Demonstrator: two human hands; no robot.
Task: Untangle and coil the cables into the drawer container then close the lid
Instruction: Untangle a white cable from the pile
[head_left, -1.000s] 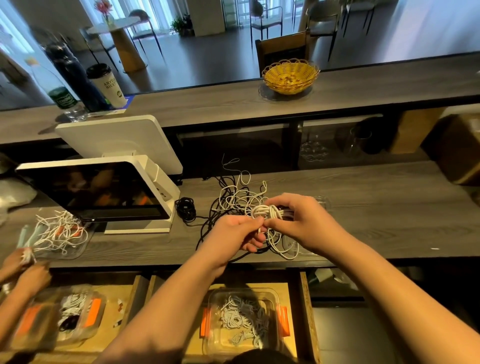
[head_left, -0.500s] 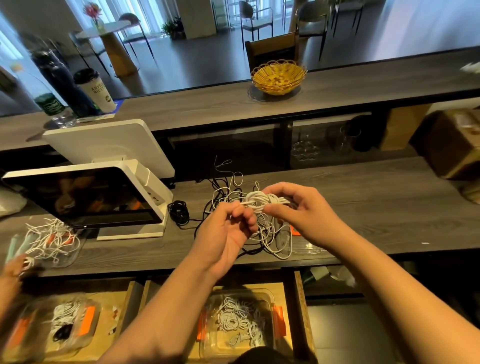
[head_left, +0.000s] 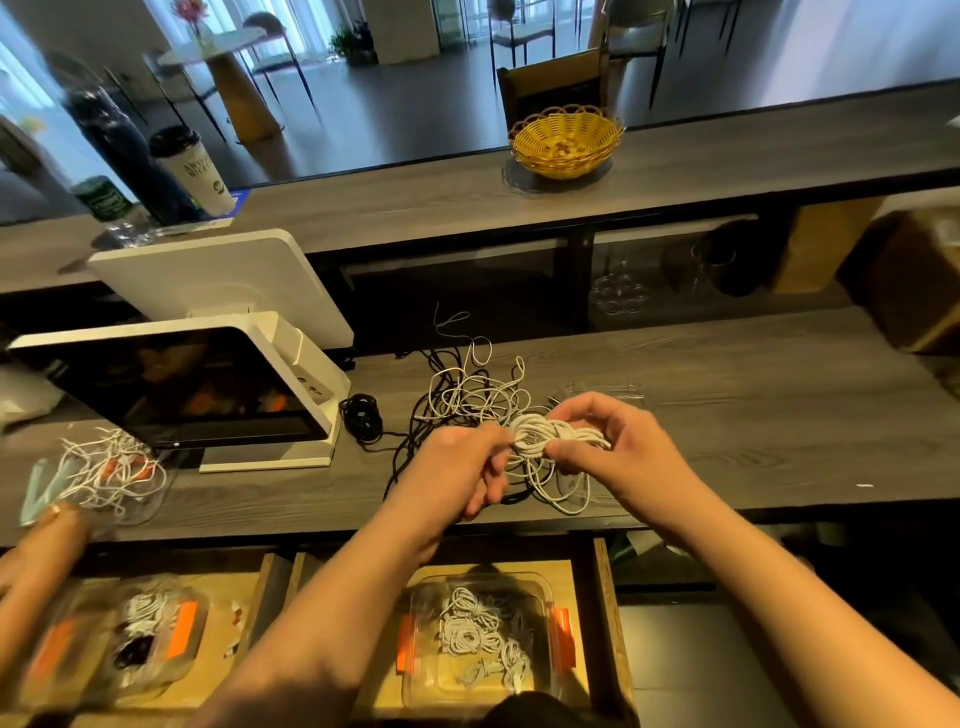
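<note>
A: What are the hands doing?
B: Both are raised just above a grey wooden worktop (head_left: 727, 415). The right hand (head_left: 618, 447) has its fingers curled round a white coil (head_left: 545, 434) of cable, pinching it from the right. The left hand (head_left: 457, 473) pinches the coil's left end, its other fingers curled.

A: Where are the other cables?
B: A tangle (head_left: 467, 389) of white and black cables lies on the worktop just behind the hands. Loops from it hang under the coil.

A: And the container?
B: A clear container (head_left: 550, 597) with orange clips sits in an open drawer (head_left: 602, 597) below the worktop edge, under the hands. Coiled white cables lie inside it. A clear lid (head_left: 608, 389) lies on the worktop behind the right hand.

A: Anything else nearby?
B: A white screen (head_left: 176, 389) stands to the left, and a yellow basket (head_left: 566, 140) sits on the higher counter behind.
</note>
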